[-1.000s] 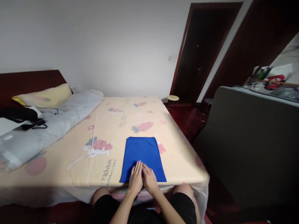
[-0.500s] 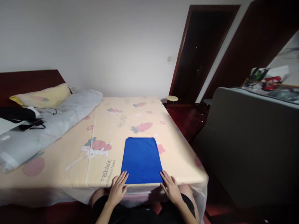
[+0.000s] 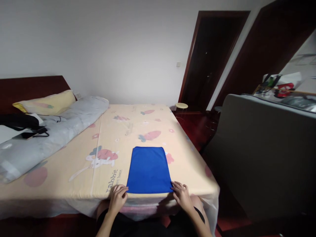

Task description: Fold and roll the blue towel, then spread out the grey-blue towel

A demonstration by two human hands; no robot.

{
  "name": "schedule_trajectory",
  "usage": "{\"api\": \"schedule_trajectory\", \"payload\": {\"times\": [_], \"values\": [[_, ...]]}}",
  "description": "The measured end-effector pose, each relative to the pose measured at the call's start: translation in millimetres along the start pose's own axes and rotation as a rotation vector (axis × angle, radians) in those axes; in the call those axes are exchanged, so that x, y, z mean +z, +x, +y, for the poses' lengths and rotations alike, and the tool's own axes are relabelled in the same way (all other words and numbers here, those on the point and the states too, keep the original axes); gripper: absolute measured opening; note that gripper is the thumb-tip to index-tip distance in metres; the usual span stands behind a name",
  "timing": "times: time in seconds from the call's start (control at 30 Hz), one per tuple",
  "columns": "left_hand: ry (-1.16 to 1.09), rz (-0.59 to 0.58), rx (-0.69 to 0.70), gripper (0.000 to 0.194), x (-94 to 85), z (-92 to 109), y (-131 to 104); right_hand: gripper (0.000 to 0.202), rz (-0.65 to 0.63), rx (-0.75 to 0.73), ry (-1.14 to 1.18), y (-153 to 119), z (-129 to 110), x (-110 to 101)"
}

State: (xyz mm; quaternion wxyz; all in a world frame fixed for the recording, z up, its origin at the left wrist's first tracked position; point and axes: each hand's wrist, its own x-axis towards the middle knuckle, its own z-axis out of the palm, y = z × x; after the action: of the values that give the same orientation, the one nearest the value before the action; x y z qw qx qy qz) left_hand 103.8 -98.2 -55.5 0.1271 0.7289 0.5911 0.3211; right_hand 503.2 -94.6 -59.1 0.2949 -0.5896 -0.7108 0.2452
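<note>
A blue cloth (image 3: 149, 170) lies flat as a rough rectangle on the bed (image 3: 192, 171), close to its near edge. At the cloth's near left corner is my left hand (image 3: 118, 197), its thumb and fingertips closed on the corner. My right hand (image 3: 182, 195) has its thumb and fingers closed on the near right corner. Carrots, a rabbit and lettering are printed on the pale yellow bed sheet.
A rolled grey quilt (image 3: 61, 131) and a yellow pillow (image 3: 49, 103) lie at the left, with a phone (image 3: 28, 135) and a black strap. A round stool (image 3: 181, 105) stands beyond the bed. A large grey panel (image 3: 256, 154) rises at the right.
Both hands have gone from fingers spread flat on the cloth's near corners to fingers drawn in and pinching them. My left hand has shifted slightly left. The view has tilted a little.
</note>
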Motion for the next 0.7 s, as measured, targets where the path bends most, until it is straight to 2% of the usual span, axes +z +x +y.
{"api": "schedule_trajectory", "payload": {"times": [0.1,0.37,0.53,0.7], "values": [[-0.025,0.001,-0.068,0.025,-1.5,1,8,0.021,0.041,0.052,0.140,9,-3,-1],[-0.068,-0.003,-0.179,0.027,-2.1,-3,52,0.028,0.171,0.116,0.300,57,-10,7],[-0.006,0.002,-0.186,0.030,6.1,-1,73,0.034,0.208,0.122,0.207,77,-9,13],[0.136,0.011,-0.197,0.026,26.3,-7,69,0.027,0.226,0.131,-0.010,67,3,25]]}}
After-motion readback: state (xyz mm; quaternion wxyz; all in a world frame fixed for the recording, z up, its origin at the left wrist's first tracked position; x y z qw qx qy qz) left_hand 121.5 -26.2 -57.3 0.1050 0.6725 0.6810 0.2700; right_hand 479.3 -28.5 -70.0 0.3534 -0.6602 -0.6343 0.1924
